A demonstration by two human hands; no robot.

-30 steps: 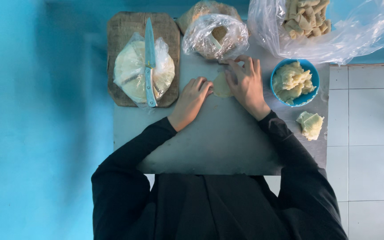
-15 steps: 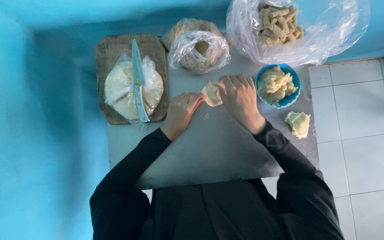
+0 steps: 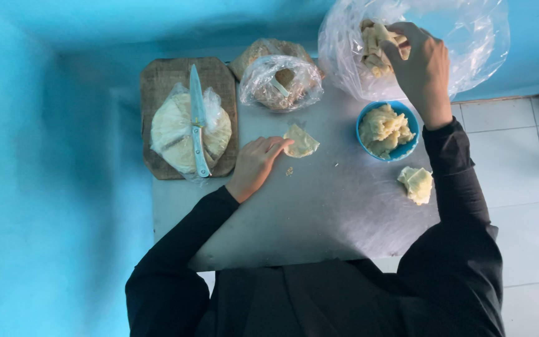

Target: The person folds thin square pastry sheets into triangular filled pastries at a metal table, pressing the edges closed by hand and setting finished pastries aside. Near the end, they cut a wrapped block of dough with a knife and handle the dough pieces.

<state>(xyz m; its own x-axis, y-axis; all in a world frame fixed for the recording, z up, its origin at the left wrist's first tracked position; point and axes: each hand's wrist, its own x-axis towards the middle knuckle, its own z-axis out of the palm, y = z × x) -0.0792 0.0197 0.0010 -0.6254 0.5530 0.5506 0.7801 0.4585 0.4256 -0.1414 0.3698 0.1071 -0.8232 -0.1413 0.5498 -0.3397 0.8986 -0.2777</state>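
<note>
At a steel table [image 3: 319, 218], your left hand [image 3: 256, 163] lies flat, fingertips touching one folded dough piece [image 3: 301, 142], grasping nothing. Your right hand [image 3: 418, 65] reaches into one large clear bag [image 3: 469, 43], pinching a folded pastry [image 3: 389, 36]. One blue bowl [image 3: 407, 148] of filling, one knife [image 3: 198, 118] on one cutting board [image 3: 163, 78], and a second, smaller bag [image 3: 280, 81] surround you.

Knife [image 3: 198, 118] lies on the board [image 3: 157, 81], left of the bowl [image 3: 410, 146] on the table [image 3: 319, 212].
</note>
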